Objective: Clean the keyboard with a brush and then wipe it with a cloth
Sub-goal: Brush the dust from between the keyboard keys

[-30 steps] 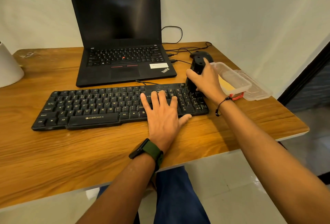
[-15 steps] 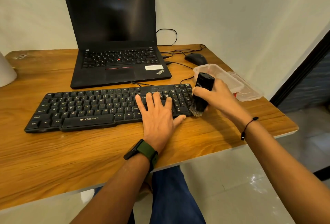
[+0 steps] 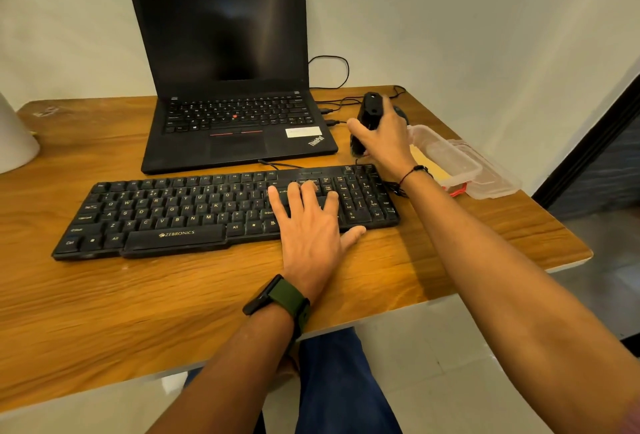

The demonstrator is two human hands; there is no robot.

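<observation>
The right hand [image 3: 382, 141] is wrapped around a black brush [image 3: 367, 122], fingers and thumb curled round its stubby body, holding it upright just beyond the far right corner of the keyboard [image 3: 221, 208], handle end up and bristle end down toward the desk [image 3: 104, 295]; the bristles themselves are mostly hidden by the hand. The brush looks light and rigid in the handle, soft only at the tip, so a grip round the middle of the body, as here, should give good control. The left hand [image 3: 311, 226] lies flat with straight, spread fingers pressing on the keys just left of the number pad, thumb resting at the near edge, apparently steadying the board. The keyboard sits on the desk in front of a laptop [image 3: 228, 87], its long axis running left to right, slightly rising to the right in view. It seems light and stiff, likely to slide on the wood unless held down. Beside the right wrist sits a clear plastic box [image 3: 450, 160]; something yellow shows in it, possibly the cloth.
</observation>
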